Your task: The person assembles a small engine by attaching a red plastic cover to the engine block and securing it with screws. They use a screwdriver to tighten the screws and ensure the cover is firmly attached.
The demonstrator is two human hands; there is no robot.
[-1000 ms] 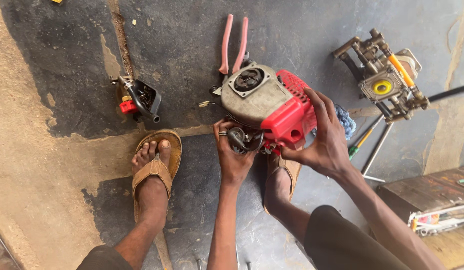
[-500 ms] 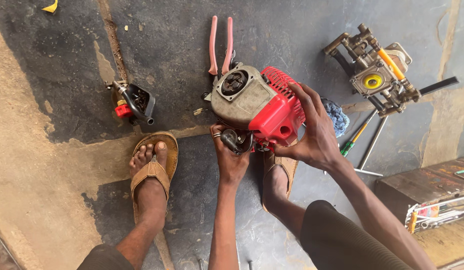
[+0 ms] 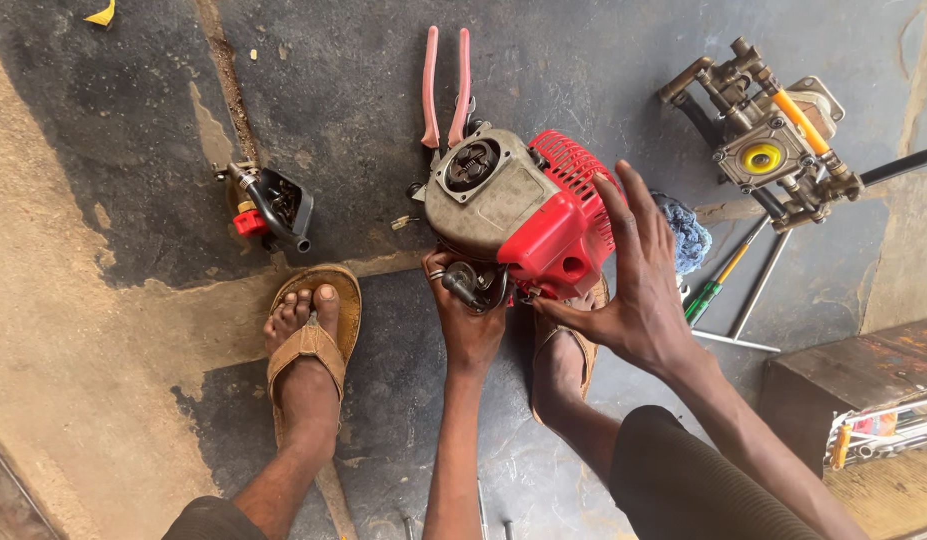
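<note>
I hold the small engine (image 3: pixel 518 215) over the dark floor (image 3: pixel 363 80) above my feet, its long axis slanting from the grey casing at upper left to the red shroud at lower right. My left hand (image 3: pixel 468 310) grips its underside; my right hand (image 3: pixel 633 275) rests open-fingered against the shroud. Pink-handled pliers (image 3: pixel 445 85) lie just beyond it.

You are in a rough repair workshop, working on a stained, cracked concrete floor (image 3: pixel 133 330). Around the small red engine (image 3: pixel 518 215) lie pink-handled pliers (image 3: pixel 445 85) just beyond it, a brass pump assembly (image 3: pixel 773 140) to its right, and screwdrivers (image 3: pixel 718 285) nearby.
</note>
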